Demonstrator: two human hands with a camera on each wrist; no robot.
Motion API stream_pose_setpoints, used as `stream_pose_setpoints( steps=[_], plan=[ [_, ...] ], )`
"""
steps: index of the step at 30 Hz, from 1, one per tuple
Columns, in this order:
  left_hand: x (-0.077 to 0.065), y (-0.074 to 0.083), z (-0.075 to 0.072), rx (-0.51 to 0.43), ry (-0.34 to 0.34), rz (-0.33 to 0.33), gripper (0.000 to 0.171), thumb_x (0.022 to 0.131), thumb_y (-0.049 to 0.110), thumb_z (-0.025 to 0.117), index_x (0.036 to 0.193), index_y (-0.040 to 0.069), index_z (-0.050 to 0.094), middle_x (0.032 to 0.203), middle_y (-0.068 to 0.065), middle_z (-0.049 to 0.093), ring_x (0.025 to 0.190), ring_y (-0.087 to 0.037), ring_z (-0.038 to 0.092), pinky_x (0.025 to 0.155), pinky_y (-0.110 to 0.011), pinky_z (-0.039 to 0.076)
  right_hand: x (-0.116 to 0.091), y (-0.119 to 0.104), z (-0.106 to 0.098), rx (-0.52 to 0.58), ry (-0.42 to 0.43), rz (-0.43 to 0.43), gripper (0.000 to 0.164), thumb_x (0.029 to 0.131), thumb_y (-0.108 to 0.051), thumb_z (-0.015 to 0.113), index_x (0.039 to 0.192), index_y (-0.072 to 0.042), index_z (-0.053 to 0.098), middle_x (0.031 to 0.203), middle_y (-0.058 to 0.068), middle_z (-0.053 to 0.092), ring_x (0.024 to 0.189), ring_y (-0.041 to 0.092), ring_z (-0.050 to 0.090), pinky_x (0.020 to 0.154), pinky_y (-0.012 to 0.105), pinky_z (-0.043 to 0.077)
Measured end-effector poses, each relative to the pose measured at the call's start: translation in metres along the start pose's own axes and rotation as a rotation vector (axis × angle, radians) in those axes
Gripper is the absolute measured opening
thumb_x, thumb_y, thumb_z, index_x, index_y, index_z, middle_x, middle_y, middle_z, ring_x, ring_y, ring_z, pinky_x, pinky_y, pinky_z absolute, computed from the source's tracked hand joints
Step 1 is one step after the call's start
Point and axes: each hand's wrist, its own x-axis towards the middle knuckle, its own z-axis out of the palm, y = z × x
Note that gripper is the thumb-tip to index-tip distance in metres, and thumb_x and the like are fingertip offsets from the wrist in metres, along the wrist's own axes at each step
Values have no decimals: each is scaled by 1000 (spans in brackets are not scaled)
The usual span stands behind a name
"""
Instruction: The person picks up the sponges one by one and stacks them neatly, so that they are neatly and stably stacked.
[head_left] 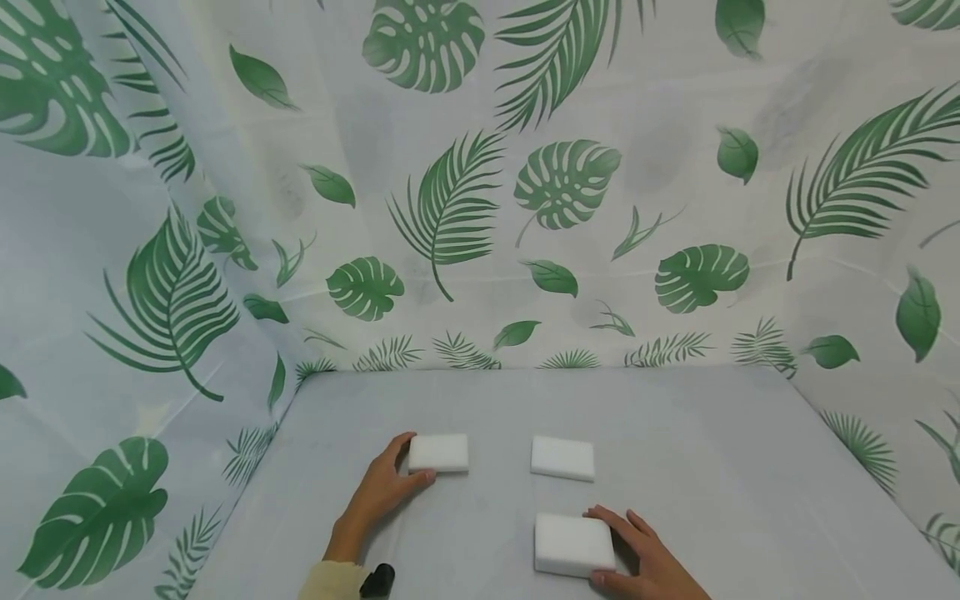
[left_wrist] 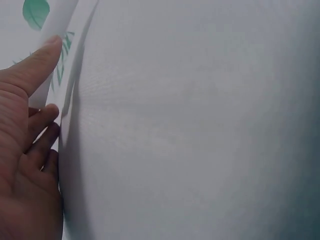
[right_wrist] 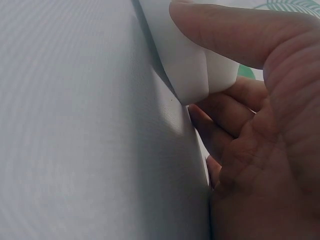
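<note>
Three white rectangular sponges lie in the head view. My left hand (head_left: 380, 492) is at the left sponge (head_left: 438, 453), thumb along its near edge and fingers at its far left corner. In the left wrist view the thumb (left_wrist: 42, 65) stands apart from the curled fingers, and little of the sponge shows. My right hand (head_left: 645, 557) grips the nearest sponge (head_left: 573, 543) by its right end, thumb in front and fingers behind. The right wrist view shows the thumb pressed on this sponge (right_wrist: 185, 65), close against the tabletop. A flatter sponge (head_left: 562, 458) lies untouched behind it.
The sponges are on a pale grey tabletop (head_left: 697, 467). White curtains with green leaf prints (head_left: 637, 183) rise behind the table and along both sides. A dark band (head_left: 377, 581) sits at my left wrist, beside a cream sleeve (head_left: 332, 581).
</note>
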Motion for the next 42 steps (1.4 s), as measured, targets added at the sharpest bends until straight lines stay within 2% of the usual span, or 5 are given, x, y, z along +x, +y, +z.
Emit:
stream_pose_setpoints(
  steps=[9,16,22,35,42],
  plan=[
    [-3,4,0,-11,23,28,85,89,39,90,155,1,50,152,-23,56,147,-45,46,119,-63,34,-1,-1,-1,-3,-4,-28,75,89,-39,86,154,-17,56,155,15,53,146,73,17,103,85,33],
    [-6,13,3,-46,45,51,84,90,41,89,154,3,51,149,-22,60,143,-44,50,115,-67,37,-2,-1,-1,-4,-6,-17,75,89,-39,87,154,-17,56,155,15,53,146,73,16,103,85,33],
    [-10,19,8,-68,38,101,80,91,41,87,152,4,52,147,-23,61,139,-48,53,109,-69,43,-1,0,-1,0,-7,-14,76,88,-38,88,154,-18,56,155,14,53,146,72,16,104,85,32],
    [-19,28,26,-99,0,136,73,91,42,87,148,8,55,144,-20,64,135,-46,57,107,-70,44,0,1,-1,-5,-8,-12,76,88,-38,88,154,-17,56,156,15,52,146,72,16,104,85,31],
    [-26,43,32,-125,-8,211,69,92,41,87,144,9,56,142,-15,66,134,-41,59,108,-71,43,0,0,-1,-1,-6,-11,76,88,-39,88,154,-18,56,156,15,52,146,72,17,105,85,30]
  ],
)
